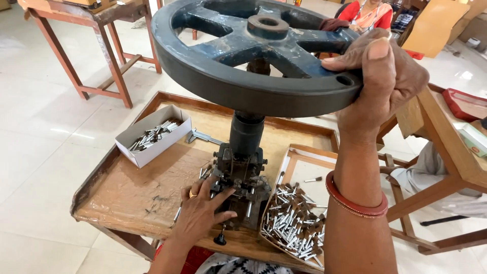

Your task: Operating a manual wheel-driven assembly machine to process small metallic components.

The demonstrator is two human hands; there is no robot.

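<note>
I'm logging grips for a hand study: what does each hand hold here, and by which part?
Right hand grips the handwheel at its outer rim. Left hand rests fingers on the press base; a closed hold cannot be told.

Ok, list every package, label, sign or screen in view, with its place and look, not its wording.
White cardboard box: table's left rear, open oblong, holding small metal pins.
Shallow tray box: table's right, by the press, pale card with brown rim, pins heaped inside.
Flat carton: right-hand table, pale with green edge.
No screens or signs.

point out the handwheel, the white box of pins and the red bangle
handwheel [243, 86], head view, front of the rim
white box of pins [167, 144], head view, its front wall
red bangle [355, 203], head view, on the right wrist
</note>
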